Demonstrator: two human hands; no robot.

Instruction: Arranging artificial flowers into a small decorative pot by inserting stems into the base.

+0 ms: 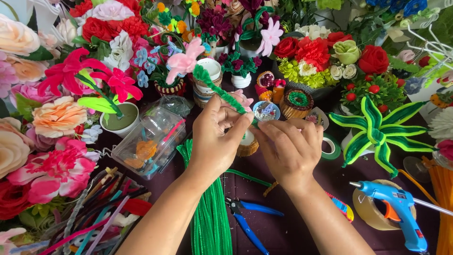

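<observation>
My left hand (214,139) pinches a green fuzzy pipe cleaner (218,89) that slants up to the left, its tip near a pink pipe-cleaner flower (185,60). My right hand (290,148) meets the left at the lower end of the same pipe cleaner, fingertips closed around it. Beneath both hands sits a small woven pot (247,145), partly hidden. A thick bundle of green pipe cleaners (208,217) lies between my forearms.
Blue-handled pliers (247,218) lie by the bundle. A blue glue gun (394,208) rests on a tape roll at right. A clear plastic box (148,141), a heap of coloured pipe cleaners (94,212) and many handmade flowers and pots crowd the table's left and back.
</observation>
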